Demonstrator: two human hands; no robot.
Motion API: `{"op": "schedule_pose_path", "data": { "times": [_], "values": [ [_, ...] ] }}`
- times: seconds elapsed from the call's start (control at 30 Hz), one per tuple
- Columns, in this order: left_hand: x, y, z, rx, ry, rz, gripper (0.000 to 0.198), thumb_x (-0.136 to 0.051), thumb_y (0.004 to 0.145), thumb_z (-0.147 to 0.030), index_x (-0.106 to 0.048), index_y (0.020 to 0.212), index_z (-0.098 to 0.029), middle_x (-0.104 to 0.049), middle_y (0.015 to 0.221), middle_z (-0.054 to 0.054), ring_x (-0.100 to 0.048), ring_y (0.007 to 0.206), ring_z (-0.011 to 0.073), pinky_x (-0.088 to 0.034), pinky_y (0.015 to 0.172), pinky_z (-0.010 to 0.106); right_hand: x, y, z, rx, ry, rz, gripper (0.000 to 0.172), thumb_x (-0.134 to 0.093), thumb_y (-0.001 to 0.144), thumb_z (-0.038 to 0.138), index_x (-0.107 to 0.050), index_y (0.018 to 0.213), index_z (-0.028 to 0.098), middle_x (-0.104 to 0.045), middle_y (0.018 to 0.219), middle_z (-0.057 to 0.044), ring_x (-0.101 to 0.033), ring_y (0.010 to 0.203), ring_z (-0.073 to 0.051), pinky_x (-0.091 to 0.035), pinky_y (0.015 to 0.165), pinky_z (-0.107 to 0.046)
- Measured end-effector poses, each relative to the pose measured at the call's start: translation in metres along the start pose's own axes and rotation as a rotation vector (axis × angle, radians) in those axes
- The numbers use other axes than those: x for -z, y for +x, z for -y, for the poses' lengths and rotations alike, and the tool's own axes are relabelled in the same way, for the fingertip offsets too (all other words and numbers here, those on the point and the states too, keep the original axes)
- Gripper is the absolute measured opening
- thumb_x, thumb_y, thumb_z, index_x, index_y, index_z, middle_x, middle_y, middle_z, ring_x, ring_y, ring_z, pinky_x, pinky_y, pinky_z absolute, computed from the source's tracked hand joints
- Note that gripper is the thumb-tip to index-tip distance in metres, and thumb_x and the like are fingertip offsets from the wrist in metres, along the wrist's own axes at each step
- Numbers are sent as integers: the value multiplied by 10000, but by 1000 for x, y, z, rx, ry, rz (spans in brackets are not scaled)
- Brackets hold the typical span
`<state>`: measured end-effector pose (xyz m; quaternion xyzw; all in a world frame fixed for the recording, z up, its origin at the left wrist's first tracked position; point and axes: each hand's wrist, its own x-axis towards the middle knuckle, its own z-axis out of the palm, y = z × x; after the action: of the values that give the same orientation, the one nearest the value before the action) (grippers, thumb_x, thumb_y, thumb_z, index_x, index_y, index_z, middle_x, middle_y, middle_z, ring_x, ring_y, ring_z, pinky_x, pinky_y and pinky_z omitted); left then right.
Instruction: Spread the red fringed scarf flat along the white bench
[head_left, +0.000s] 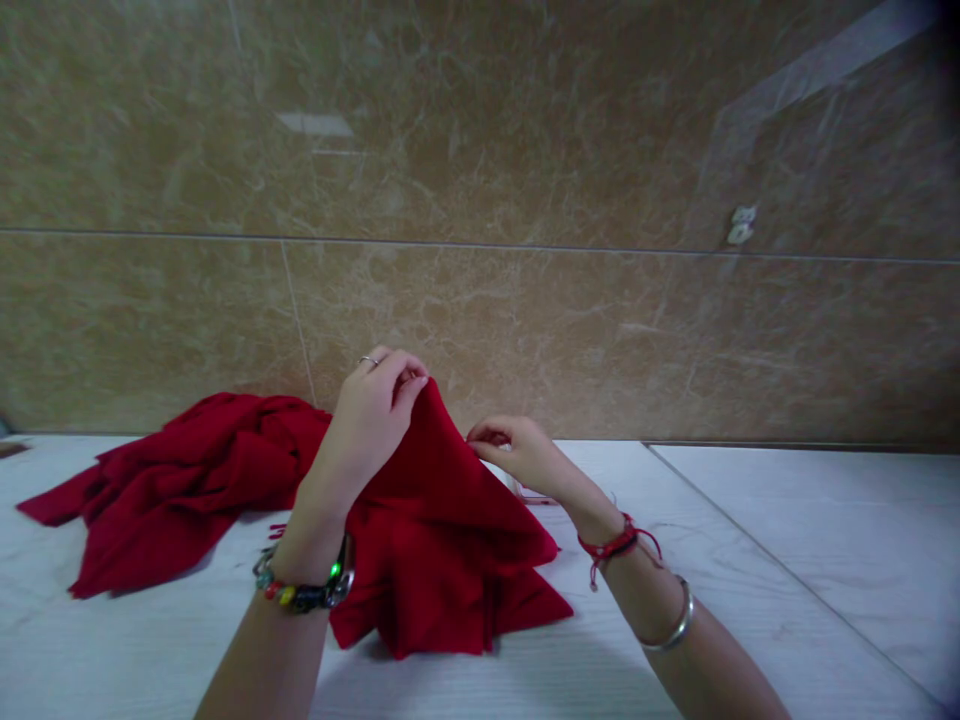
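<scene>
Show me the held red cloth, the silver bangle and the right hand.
Held red cloth (442, 495), head view: middle of its surface.
Silver bangle (685, 622), head view: its band.
Right hand (526, 455), head view: its back.

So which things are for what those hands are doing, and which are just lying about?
In the job:
the left hand, pinching the red cloth
the right hand, at its edge

Lying about:
the red heap, though maybe it belongs too
a pinkish thing, partly hidden
</scene>
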<state>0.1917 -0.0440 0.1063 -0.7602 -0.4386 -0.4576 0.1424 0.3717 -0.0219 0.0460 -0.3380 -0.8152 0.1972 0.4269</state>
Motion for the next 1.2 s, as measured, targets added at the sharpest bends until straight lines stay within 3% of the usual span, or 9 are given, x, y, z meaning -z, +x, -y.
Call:
{"op": "schedule_pose_path", "data": {
  "times": [0.17,0.27,0.47,0.6,0.73,0.87,1.07,1.13,1.2],
  "values": [
    [8,-1,0,18,57,-25,112,-436,801,-176,-540,759,-165,-533,789,19,-523,767,147,-419,725,266,-10,-3,11,-10,-43,-52,175,-527,779,265,-601,883,145,-638,829,-47,-560,729,-133,-415,627,-235],
    [12,-2,-5,-19,54,6,120,-429,810,-186,-539,764,-169,-542,795,15,-524,769,145,-419,735,264,-16,-4,13,-65,-128,-30,151,-571,748,253,-621,835,141,-644,754,-39,-552,659,-141,-397,588,-243],
    [24,-1,7,79,175,25,112,-434,798,-183,-536,755,-168,-549,798,28,-528,793,162,-411,760,279,-5,-2,8,-47,30,-234,96,-587,721,234,-633,772,166,-656,734,-12,-572,658,-136,-419,616,-240],
    [25,-5,16,107,190,172,143,-420,801,-211,-554,832,-174,-573,839,39,-540,821,182,-413,786,313,3,-3,10,10,-33,-317,65,-588,718,226,-632,743,184,-653,722,-18,-583,671,-147,-433,621,-252],
    [11,-11,6,-4,80,352,317,-498,767,-308,-519,1060,-188,-563,1073,58,-515,994,210,-388,865,338,-2,-8,20,141,-229,-352,81,-575,715,142,-624,740,201,-639,741,-21,-574,721,-155,-429,665,-267],
    [3,-10,-7,-63,-33,560,183,-456,790,-230,-603,898,-215,-647,886,-3,-583,835,158,-416,769,257,-3,-9,22,176,-267,-326,82,-576,709,115,-601,714,192,-614,717,-10,-555,702,-142,-419,660,-256],
    [14,-3,-4,-50,74,325,187,-416,798,-194,-603,792,-183,-627,807,13,-569,767,157,-415,731,258,7,-5,10,13,-68,-20,162,-589,699,115,-602,846,181,-637,771,5,-572,695,-126,-422,632,-230],
    [15,-3,1,-28,135,254,197,-403,794,-166,-600,791,-178,-615,823,28,-560,786,164,-413,746,269,8,-5,11,-3,-173,-20,89,-598,703,134,-613,779,179,-633,720,6,-557,652,-130,-403,607,-235],
    [12,-4,6,6,187,250,216,-386,785,-131,-597,792,-176,-608,825,40,-558,795,171,-413,759,281,7,-6,14,2,-318,-133,30,-620,699,162,-599,681,175,-608,660,-1,-529,608,-132,-380,579,-238]
  ]
}}
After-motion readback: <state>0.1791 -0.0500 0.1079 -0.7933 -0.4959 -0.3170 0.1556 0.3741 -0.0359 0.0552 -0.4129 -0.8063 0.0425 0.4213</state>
